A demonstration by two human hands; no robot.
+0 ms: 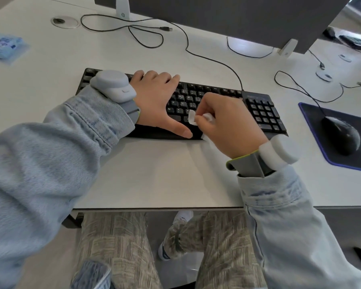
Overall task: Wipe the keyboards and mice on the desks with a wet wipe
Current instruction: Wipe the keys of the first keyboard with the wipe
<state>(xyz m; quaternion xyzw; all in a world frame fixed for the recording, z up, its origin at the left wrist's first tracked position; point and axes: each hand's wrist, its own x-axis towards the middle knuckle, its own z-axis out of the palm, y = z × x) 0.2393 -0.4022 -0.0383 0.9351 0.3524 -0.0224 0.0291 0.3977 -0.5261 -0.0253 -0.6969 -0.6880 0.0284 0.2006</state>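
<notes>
Left hand [154, 97] lay flat, fingers straight, on black keyboard [261, 110] near the desk [154, 174] front edge; right hand [227, 124] pinched wet wipe [193, 117] against the keys; mouse [342, 135] sat at right edge.

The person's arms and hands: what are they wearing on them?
Both arms are in light blue denim sleeves. Each wrist carries a rounded pale grey device on a grey strap edged in yellow-green, beside the left hand and the right hand. Both hands are bare.
</notes>
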